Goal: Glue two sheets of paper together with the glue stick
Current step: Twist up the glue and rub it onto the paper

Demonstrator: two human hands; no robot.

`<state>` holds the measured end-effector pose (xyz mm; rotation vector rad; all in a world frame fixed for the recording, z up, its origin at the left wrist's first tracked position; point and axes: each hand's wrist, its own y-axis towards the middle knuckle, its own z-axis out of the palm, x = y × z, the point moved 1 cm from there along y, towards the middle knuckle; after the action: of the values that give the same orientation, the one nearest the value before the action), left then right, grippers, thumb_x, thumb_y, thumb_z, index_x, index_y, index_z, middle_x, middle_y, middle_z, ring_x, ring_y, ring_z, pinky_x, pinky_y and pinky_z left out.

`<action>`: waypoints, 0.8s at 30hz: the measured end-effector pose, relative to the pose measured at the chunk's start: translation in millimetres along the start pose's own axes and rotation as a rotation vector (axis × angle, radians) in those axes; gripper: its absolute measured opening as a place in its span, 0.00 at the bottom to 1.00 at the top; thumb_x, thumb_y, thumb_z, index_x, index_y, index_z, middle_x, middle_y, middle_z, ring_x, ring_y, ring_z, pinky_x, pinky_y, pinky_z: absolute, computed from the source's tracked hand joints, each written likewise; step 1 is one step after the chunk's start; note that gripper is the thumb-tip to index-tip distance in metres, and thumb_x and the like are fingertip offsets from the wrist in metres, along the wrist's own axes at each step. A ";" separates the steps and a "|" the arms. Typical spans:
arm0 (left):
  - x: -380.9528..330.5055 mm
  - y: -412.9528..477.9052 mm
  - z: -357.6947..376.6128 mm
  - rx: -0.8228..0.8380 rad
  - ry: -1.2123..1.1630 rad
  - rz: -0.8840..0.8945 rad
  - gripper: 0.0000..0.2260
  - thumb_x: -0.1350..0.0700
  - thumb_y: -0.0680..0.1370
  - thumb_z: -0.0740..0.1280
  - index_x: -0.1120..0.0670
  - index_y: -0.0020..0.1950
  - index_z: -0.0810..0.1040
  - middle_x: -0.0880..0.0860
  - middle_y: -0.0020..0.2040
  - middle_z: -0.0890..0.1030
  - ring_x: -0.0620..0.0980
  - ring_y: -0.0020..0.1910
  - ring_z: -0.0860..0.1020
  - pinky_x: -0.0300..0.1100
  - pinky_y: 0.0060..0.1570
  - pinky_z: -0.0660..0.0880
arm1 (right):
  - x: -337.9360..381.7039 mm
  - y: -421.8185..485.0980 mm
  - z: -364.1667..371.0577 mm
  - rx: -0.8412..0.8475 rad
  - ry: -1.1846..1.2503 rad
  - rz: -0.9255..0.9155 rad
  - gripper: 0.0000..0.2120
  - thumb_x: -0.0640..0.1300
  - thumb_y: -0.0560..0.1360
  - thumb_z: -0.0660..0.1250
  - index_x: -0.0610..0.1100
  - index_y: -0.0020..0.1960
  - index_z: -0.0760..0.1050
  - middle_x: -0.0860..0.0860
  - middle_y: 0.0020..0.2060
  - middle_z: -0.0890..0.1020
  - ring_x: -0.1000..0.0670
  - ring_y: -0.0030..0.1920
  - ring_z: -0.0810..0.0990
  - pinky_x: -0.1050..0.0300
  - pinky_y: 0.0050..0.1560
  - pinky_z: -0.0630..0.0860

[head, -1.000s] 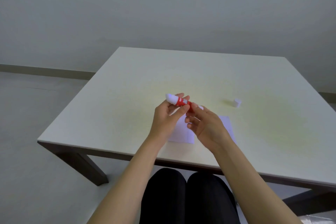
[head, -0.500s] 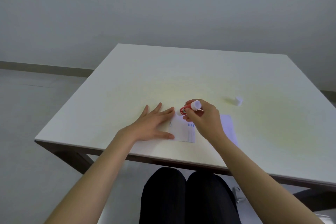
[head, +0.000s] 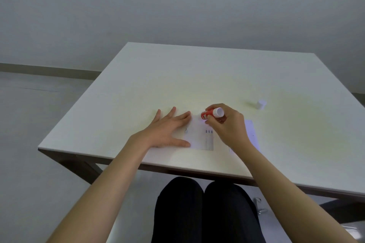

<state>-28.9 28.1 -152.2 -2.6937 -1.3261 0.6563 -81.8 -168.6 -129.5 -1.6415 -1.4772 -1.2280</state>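
Note:
A white sheet of paper [head: 199, 136] lies near the front edge of the pale table [head: 197, 77]. My left hand [head: 167, 130] rests flat on the sheet's left side, fingers spread. My right hand [head: 227, 126] grips a red glue stick [head: 211, 113], tilted with its tip down at the sheet's far edge and its white base pointing up. A second white sheet [head: 251, 132] lies to the right, partly hidden under my right hand and wrist.
The glue stick's white cap [head: 261, 104] stands on the table to the right of my hands. My legs in black show below the table's front edge. Grey floor and wall lie behind the table.
A second ago both hands held the glue stick above the papers. My left hand has since gone flat onto the sheet, and my right hand has brought the stick's tip down to the paper.

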 end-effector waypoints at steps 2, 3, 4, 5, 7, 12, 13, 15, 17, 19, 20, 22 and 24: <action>-0.4 0.2 -0.2 0.000 -0.009 -0.002 0.41 0.34 0.71 0.63 0.43 0.77 0.47 0.38 0.78 0.45 0.48 0.77 0.38 0.59 0.73 0.33 | 0.4 -7.3 0.4 0.005 -0.038 -0.034 0.04 0.40 0.71 0.69 0.44 0.46 0.80 0.46 0.39 0.86 0.45 0.39 0.84 0.53 0.44 0.82; -0.7 0.0 0.1 -0.003 -0.026 -0.003 0.41 0.34 0.70 0.63 0.43 0.77 0.47 0.38 0.78 0.46 0.48 0.77 0.38 0.59 0.73 0.33 | 1.7 -16.0 2.9 0.059 -0.054 -0.071 0.05 0.42 0.70 0.69 0.47 0.45 0.80 0.47 0.38 0.86 0.46 0.38 0.84 0.53 0.42 0.81; -1.1 -0.2 0.5 -0.007 -0.045 -0.006 0.42 0.34 0.70 0.63 0.43 0.77 0.47 0.37 0.78 0.46 0.48 0.77 0.37 0.59 0.73 0.33 | 4.0 -26.5 5.3 0.130 -0.071 -0.109 0.05 0.45 0.68 0.68 0.50 0.44 0.79 0.49 0.37 0.86 0.47 0.38 0.84 0.52 0.41 0.81; -1.3 -0.3 0.7 -0.010 -0.056 -0.008 0.42 0.34 0.70 0.63 0.44 0.77 0.46 0.37 0.78 0.46 0.47 0.77 0.37 0.59 0.73 0.33 | 6.4 -35.5 6.9 0.196 -0.078 -0.136 0.06 0.47 0.67 0.67 0.51 0.44 0.79 0.51 0.37 0.86 0.49 0.37 0.84 0.52 0.41 0.81; -1.7 -0.2 0.4 -0.003 -0.046 -0.014 0.42 0.34 0.70 0.63 0.44 0.77 0.46 0.37 0.77 0.46 0.47 0.77 0.37 0.58 0.73 0.33 | 5.7 -37.6 4.4 0.232 -0.050 -0.127 0.06 0.47 0.67 0.67 0.52 0.44 0.79 0.51 0.38 0.86 0.48 0.39 0.85 0.47 0.44 0.81; -3.3 -1.1 -3.7 0.048 -0.001 -0.022 0.40 0.36 0.72 0.63 0.44 0.77 0.46 0.38 0.78 0.43 0.48 0.77 0.36 0.59 0.72 0.33 | -0.4 -9.4 -14.5 0.021 0.025 0.006 0.05 0.39 0.72 0.70 0.42 0.48 0.80 0.44 0.41 0.86 0.42 0.44 0.85 0.42 0.50 0.80; -3.3 -1.5 -3.8 0.053 0.004 -0.021 0.40 0.36 0.73 0.62 0.44 0.77 0.45 0.38 0.78 0.43 0.48 0.77 0.36 0.59 0.72 0.33 | -0.3 -11.9 -15.0 0.018 0.008 -0.002 0.05 0.40 0.71 0.70 0.43 0.47 0.81 0.45 0.41 0.86 0.43 0.43 0.85 0.45 0.49 0.81; -3.1 -2.0 -2.7 0.060 0.009 -0.021 0.41 0.35 0.73 0.61 0.44 0.77 0.43 0.38 0.77 0.42 0.48 0.76 0.35 0.59 0.72 0.33 | 0.9 -26.3 -12.8 0.104 -0.022 -0.053 0.04 0.42 0.70 0.70 0.47 0.45 0.81 0.47 0.39 0.87 0.44 0.42 0.85 0.48 0.46 0.81; -2.9 -1.1 -1.8 0.067 0.013 -0.020 0.41 0.34 0.72 0.61 0.45 0.77 0.41 0.38 0.77 0.41 0.48 0.76 0.35 0.59 0.72 0.33 | 1.4 -42.1 -11.2 0.261 -0.034 -0.115 0.06 0.43 0.69 0.69 0.49 0.45 0.81 0.53 0.40 0.87 0.51 0.41 0.86 0.54 0.45 0.82; -2.4 -0.2 -2.4 0.076 0.023 -0.024 0.42 0.34 0.72 0.61 0.45 0.77 0.41 0.38 0.78 0.41 0.48 0.76 0.35 0.59 0.72 0.33 | -0.3 -41.7 -15.5 0.332 -0.041 -0.146 0.07 0.39 0.70 0.69 0.48 0.47 0.81 0.56 0.41 0.87 0.54 0.41 0.86 0.57 0.47 0.82; -2.3 0.0 -2.8 0.080 0.026 -0.027 0.42 0.34 0.73 0.61 0.45 0.77 0.41 0.38 0.77 0.41 0.48 0.76 0.35 0.59 0.72 0.32 | -1.3 -35.9 -19.7 0.309 -0.027 -0.135 0.07 0.37 0.71 0.69 0.45 0.47 0.81 0.54 0.41 0.87 0.53 0.42 0.86 0.55 0.48 0.82; -1.8 0.2 -3.4 0.087 0.025 -0.028 0.41 0.35 0.73 0.61 0.44 0.77 0.41 0.38 0.77 0.40 0.47 0.76 0.35 0.59 0.72 0.32 | -3.7 -21.3 -29.4 0.203 0.037 -0.070 0.05 0.35 0.72 0.69 0.40 0.47 0.81 0.47 0.41 0.87 0.49 0.41 0.86 0.47 0.49 0.82; -1.4 -0.7 -3.2 0.090 0.020 -0.024 0.41 0.35 0.73 0.61 0.44 0.77 0.41 0.38 0.77 0.40 0.47 0.76 0.34 0.58 0.72 0.32 | -5.0 -13.5 -34.9 0.123 0.054 -0.034 0.05 0.34 0.71 0.68 0.38 0.46 0.81 0.44 0.40 0.86 0.47 0.39 0.86 0.45 0.48 0.82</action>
<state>-28.9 27.9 -148.7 -2.6029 -1.2904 0.6683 -102.9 -199.1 -122.4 -1.4968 -1.5219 -1.1672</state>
